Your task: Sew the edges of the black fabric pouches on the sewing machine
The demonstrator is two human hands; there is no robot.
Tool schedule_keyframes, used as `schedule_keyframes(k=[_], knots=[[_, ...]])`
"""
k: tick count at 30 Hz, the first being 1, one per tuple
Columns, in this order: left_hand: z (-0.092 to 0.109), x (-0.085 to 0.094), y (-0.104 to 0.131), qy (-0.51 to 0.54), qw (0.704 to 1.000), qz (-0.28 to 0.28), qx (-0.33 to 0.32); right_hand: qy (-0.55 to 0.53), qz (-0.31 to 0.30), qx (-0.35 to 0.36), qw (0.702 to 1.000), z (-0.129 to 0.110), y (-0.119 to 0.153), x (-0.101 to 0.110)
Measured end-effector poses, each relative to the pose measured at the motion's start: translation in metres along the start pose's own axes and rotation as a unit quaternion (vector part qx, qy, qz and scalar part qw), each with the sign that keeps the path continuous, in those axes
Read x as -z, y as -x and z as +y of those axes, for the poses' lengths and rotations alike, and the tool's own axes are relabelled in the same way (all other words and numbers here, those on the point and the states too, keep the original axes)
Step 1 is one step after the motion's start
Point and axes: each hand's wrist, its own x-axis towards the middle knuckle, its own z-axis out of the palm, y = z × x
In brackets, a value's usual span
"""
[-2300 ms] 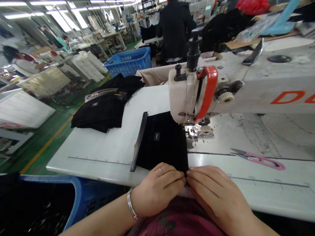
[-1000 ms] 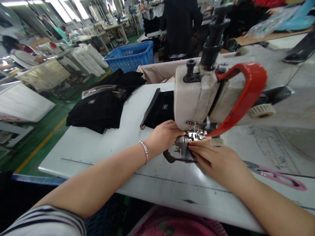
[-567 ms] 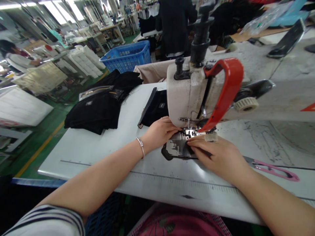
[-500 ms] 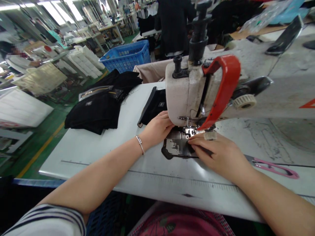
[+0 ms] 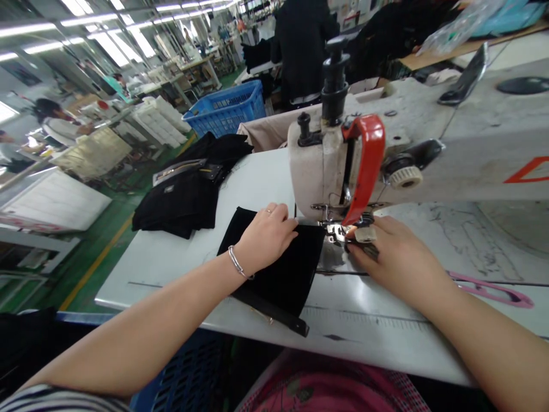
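Left hand (image 5: 265, 237): fingers curled, in contact with the upper edge of the black fabric piece (image 5: 295, 274). Whether this grip pinches the cloth or merely presses on it cannot be determined. A ring (image 5: 269, 211) and a silver bracelet (image 5: 237, 263) are worn on this side.

Right hand (image 5: 397, 257): fingertips beside the presser foot (image 5: 335, 232), partly hidden by machine parts; whether this grip holds anything cannot be told.

The black fabric piece lies on the table (image 5: 364, 343), left of the presser foot, its right corner just beside it. A dark strip (image 5: 274, 312) runs along its near side, close to the table's front edge.

The sewing machine (image 5: 313, 171), fitted with a red lever (image 5: 372, 163), stands above the presser foot. Pink-handled snips (image 5: 500, 290) lie right of the right forearm. A stack of black pieces (image 5: 180, 197) rests at the table's far left. Beyond it stands a blue basket (image 5: 234, 121), near a person in dark clothing (image 5: 302, 51).
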Motion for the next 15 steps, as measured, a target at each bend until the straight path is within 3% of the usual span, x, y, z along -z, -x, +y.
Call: schedule_keyframes(k=[4, 7, 11, 15], knots=[[-0.016, -0.013, -0.001, 0.09, 0.993, 0.031, 0.069, -0.002, -0.001, 0.006, 1.0, 0.004, -0.001, -0.002], [-0.016, -0.011, -0.002, 0.113, 0.989, 0.035, 0.089, -0.017, 0.008, 0.007, 1.0, 0.005, -0.003, -0.004], [0.027, 0.0, 0.011, 0.075, 0.994, 0.047, 0.062, -0.05, 0.057, 0.018, 0.997, -0.002, -0.001, 0.006], [0.07, -0.007, 0.03, 0.065, 0.997, 0.023, 0.023, -0.066, 0.164, 0.034, 0.984, -0.012, 0.014, 0.041]])
